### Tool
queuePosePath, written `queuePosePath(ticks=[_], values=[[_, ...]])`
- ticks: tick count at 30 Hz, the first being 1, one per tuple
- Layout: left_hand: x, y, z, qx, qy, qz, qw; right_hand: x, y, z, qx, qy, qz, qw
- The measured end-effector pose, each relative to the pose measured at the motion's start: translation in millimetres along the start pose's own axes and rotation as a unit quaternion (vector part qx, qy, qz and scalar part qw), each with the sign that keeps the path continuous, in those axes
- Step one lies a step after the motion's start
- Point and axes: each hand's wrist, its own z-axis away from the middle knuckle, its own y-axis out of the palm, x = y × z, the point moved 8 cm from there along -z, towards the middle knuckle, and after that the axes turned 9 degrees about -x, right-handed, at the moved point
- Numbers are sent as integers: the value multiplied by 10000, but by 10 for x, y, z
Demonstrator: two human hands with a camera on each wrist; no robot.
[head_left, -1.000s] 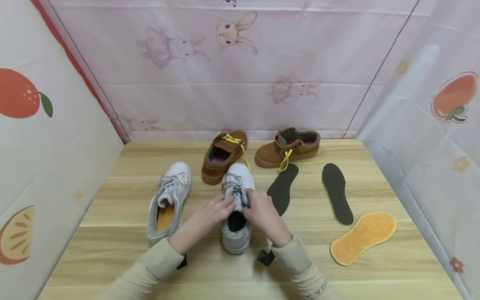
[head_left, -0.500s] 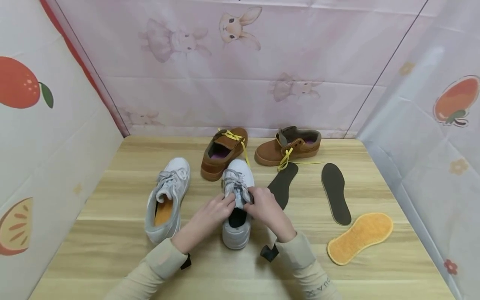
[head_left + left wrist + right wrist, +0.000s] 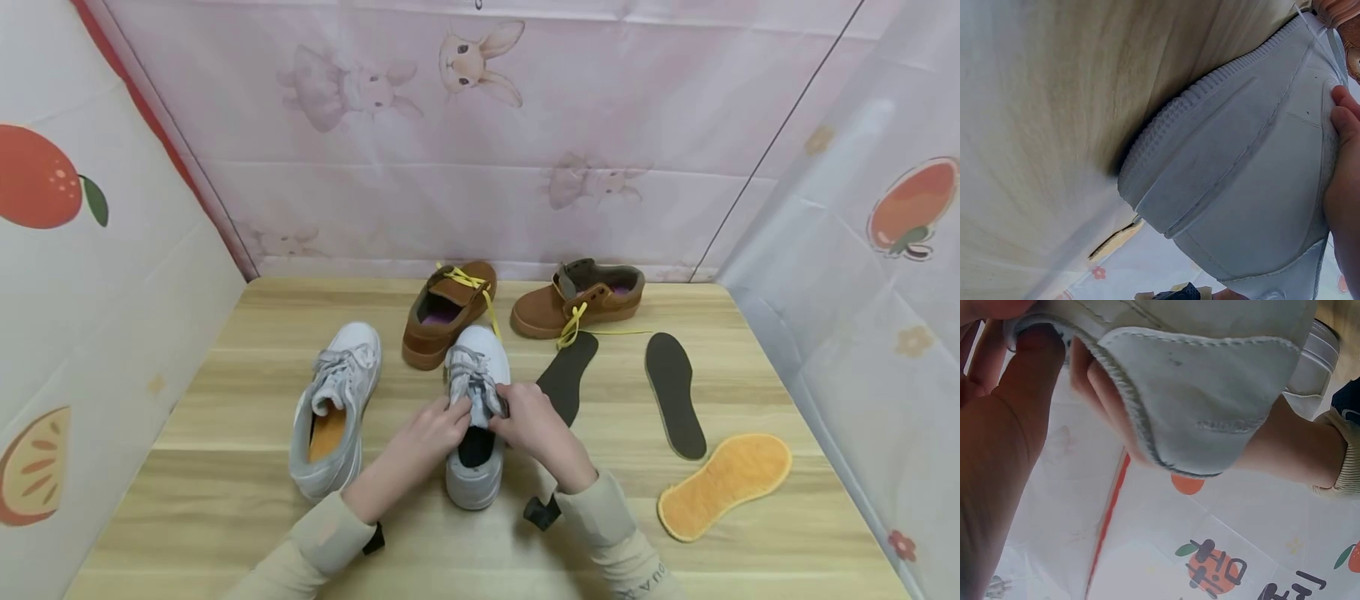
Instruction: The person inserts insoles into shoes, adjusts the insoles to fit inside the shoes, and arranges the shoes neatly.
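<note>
A white sneaker with grey laces stands at the middle of the table, toe pointing away and a dark inside showing at its opening. My left hand grips the left edge of that opening beside the tongue; the left wrist view shows its fingers on the collar. On the other side, my right hand pinches the right edge near the laces, and in the right wrist view its thumb hooks inside the collar. To the left rests the matching white sneaker, with an orange insole inside.
Two brown shoes with yellow laces, one brown shoe just behind the white sneaker and another brown shoe farther right, stand at the back. Right of my hands lie a dark insole, a second dark insole and a fuzzy orange insole.
Both hands stay at the white sneaker's opening, with only slight finger shifts along its edges. The head view tilts a little; the shoes and insoles keep their places.
</note>
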Motion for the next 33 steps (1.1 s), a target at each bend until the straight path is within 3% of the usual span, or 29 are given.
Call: queuePosePath(ticks=[7, 10, 20, 26, 33], values=[[-28, -31, 9, -131, 125, -88, 9998, -127, -87, 127, 174, 351, -851, 9956], [-31, -28, 13, -237, 136, -85, 9996, -226, -194, 186, 9, 556, -995, 9935], [-45, -27, 50, -333, 122, -25, 9994, -818, -577, 458, -710, 1594, -702, 9822], [-45, -32, 63, -327, 66, 68, 9994, -1244, -811, 658, -771, 2175, -71, 9730], [-23, -37, 27, -335, -32, 265, 9991, -1639, -1005, 892, -805, 2617, 52, 9618]])
